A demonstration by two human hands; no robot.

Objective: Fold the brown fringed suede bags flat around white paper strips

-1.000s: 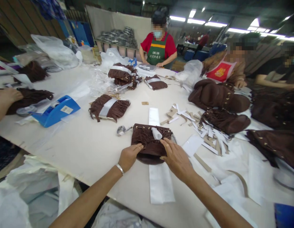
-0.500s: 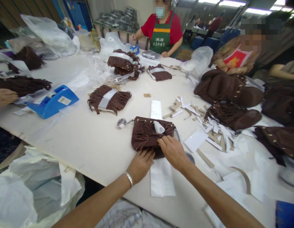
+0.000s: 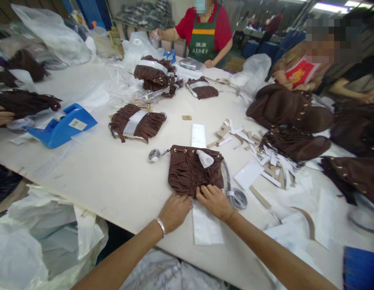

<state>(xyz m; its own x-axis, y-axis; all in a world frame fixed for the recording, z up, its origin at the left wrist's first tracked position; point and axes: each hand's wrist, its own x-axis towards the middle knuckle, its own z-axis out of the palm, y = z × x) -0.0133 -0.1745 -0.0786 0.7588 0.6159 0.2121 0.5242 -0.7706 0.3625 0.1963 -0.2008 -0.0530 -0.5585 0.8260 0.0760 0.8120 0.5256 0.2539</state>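
Note:
A dark brown fringed handbag (image 3: 182,171) with brass eyelets lies across a long white strip (image 3: 207,229). White wrapping (image 3: 205,159) covers something at the bag's top. At its lower edge, my left hand (image 3: 176,210) has its fingers closed against the bag, the tips partly hidden. Right beside it, my right hand (image 3: 214,202) curls its fingers over the same edge, pinching the material. A wrapped coil of strap (image 3: 237,199) rests on the right of the bag, and a smaller wrapped piece (image 3: 154,155) hangs off its left corner.
A blue tape dispenser (image 3: 63,125) stands at left, near another fringed bag (image 3: 137,123) with a white band. Paper scraps (image 3: 275,169) and more brown bags (image 3: 291,108) lie to the right. A co-worker in a green apron (image 3: 203,42) stands across the table (image 3: 120,177).
My right hand has slid down from the bag's front to its lower edge, closer to my left hand. My left fingers have moved from lying on the bag to its bottom edge.

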